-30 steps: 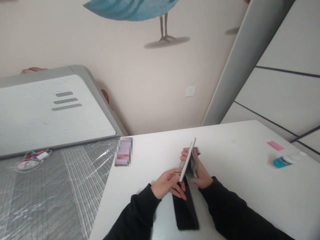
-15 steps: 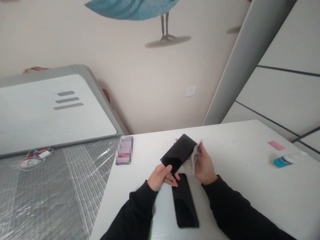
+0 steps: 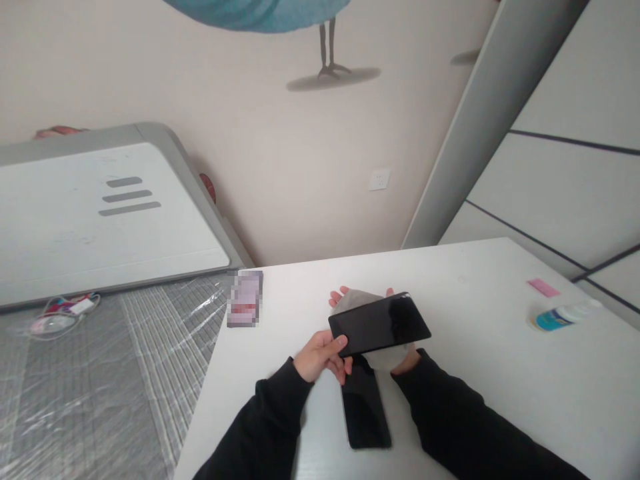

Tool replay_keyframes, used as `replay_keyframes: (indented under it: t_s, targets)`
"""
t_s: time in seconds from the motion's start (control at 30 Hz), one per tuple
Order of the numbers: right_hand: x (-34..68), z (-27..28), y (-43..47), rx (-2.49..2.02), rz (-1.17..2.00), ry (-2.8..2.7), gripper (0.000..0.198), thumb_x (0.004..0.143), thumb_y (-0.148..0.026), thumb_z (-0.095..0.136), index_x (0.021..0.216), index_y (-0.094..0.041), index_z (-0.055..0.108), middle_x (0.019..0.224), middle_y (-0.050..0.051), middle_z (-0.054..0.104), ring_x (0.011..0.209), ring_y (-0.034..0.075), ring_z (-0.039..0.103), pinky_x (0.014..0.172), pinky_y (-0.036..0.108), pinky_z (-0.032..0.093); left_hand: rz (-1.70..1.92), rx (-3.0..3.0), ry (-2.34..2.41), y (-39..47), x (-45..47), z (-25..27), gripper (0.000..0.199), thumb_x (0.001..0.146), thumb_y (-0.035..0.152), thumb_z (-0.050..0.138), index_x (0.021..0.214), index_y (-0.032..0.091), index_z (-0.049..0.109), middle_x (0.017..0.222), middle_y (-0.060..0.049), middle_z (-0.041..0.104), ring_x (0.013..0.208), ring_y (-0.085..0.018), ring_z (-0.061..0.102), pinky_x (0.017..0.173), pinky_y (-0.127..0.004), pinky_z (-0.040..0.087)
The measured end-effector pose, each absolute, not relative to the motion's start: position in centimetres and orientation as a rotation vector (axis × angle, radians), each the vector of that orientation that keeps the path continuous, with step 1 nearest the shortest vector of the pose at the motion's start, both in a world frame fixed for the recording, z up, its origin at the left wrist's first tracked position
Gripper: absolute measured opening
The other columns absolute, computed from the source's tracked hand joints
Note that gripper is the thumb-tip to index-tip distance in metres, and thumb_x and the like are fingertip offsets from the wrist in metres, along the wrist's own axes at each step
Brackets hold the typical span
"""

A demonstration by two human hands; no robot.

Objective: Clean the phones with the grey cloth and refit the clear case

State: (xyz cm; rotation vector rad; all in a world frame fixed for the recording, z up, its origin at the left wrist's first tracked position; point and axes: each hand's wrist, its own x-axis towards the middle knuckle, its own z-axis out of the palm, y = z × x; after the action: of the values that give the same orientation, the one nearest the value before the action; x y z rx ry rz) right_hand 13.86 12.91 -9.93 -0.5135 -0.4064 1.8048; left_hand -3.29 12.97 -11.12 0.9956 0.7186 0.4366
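Where things are counted, two dark phones, one cloth, one bottle, one pink slip and one flat purple thing, blurred into squares, are seen. The held phone (image 3: 380, 325) is raised over the counter (image 3: 525, 373), partly above the far end of the second phone (image 3: 367, 413), which is laid flat. At the right, the bottle (image 3: 555, 319) with its blue label is placed near the pink slip (image 3: 544, 287); by the far left corner the purple thing (image 3: 245, 298) is found.

The counter is white and is set before a pale wall (image 3: 280, 153), on which a blue bird (image 3: 265, 15) is painted and one socket (image 3: 379, 180) is fitted. On the left, a striped bed (image 3: 95, 400) is covered with clear plastic and is backed by a pale headboard (image 3: 60, 233). On the right, white panels (image 3: 565, 180) are divided by dark strips.

The held phone is turned glossy face up, its long axis directed across the view, with its right end slightly farther off. The second phone is pointed mainly away from the person.

Of the two hands, the left hand (image 3: 321, 353) is closed on the held phone's left end, thumb on the face. The right hand (image 3: 407, 362) is mostly hidden behind the phone and the grey cloth (image 3: 357, 299) spread against it; how far it is curled cannot be told.
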Motion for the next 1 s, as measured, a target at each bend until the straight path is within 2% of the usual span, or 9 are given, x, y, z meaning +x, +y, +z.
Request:
replay_keyframes:
  t_s: [0.17, 0.4, 0.57, 0.8, 1.0]
  targets:
    - [13.3, -11.1, 12.9, -0.537, 1.789, -0.371, 0.080, 0.072, -0.090, 0.055, 0.115, -0.025, 0.075, 0.127, 0.012, 0.074, 0.133, 0.033, 0.059, 0.117, 0.053, 0.039, 0.409, 0.986, 0.725, 12.6, -3.1, -11.2, 0.070, 0.070, 0.082, 0.072, 0.087, 0.014, 0.063, 0.063, -0.004, 0.071, 0.039, -0.011, 0.059, 0.038, -0.019, 0.043]
    - [14.2, -11.3, 12.8, -0.549, 1.723, -0.334, 0.067, 0.078, -0.083, 0.058, 0.106, -0.026, 0.077, 0.116, 0.009, 0.078, 0.122, 0.031, 0.066, 0.112, 0.054, 0.045, 0.307, 1.012, 0.746, 12.1, -2.5, -11.2, 0.080, 0.069, 0.090, 0.064, 0.078, 0.011, 0.070, 0.060, -0.010, 0.073, 0.043, -0.013, 0.063, 0.043, -0.022, 0.049]
    - [14.6, -11.7, 13.1, -0.535, 1.636, -0.321, 0.038, 0.071, -0.059, 0.082, 0.096, -0.032, 0.077, 0.101, 0.002, 0.079, 0.107, 0.027, 0.070, 0.112, 0.050, 0.045, 0.278, 1.053, 0.727, 11.8, -2.3, -10.7, 0.082, 0.071, 0.090, 0.062, 0.078, 0.009, 0.074, 0.062, -0.010, 0.072, 0.044, -0.013, 0.062, 0.044, -0.022, 0.047]
    - [15.2, -11.3, 12.8, -0.458, 1.621, -0.329, 0.035, 0.077, -0.050, 0.078, 0.105, -0.029, 0.076, 0.106, 0.004, 0.077, 0.098, 0.024, 0.071, 0.107, 0.049, 0.050, 0.264, 1.087, 0.668, 11.8, -2.4, -10.0, 0.082, 0.068, 0.085, 0.071, 0.102, 0.010, 0.073, 0.069, -0.006, 0.072, 0.048, -0.012, 0.062, 0.049, -0.023, 0.050]
    - [15.1, -11.2, 13.1, -0.373, 1.641, -0.311, 0.032, 0.080, -0.048, 0.076, 0.103, -0.025, 0.074, 0.101, 0.002, 0.076, 0.094, 0.020, 0.072, 0.101, 0.044, 0.055, 0.251, 1.124, 0.719, 11.8, -2.2, -10.3, 0.083, 0.065, 0.088, 0.070, 0.091, 0.009, 0.073, 0.060, -0.002, 0.066, 0.045, -0.010, 0.059, 0.046, -0.021, 0.047]
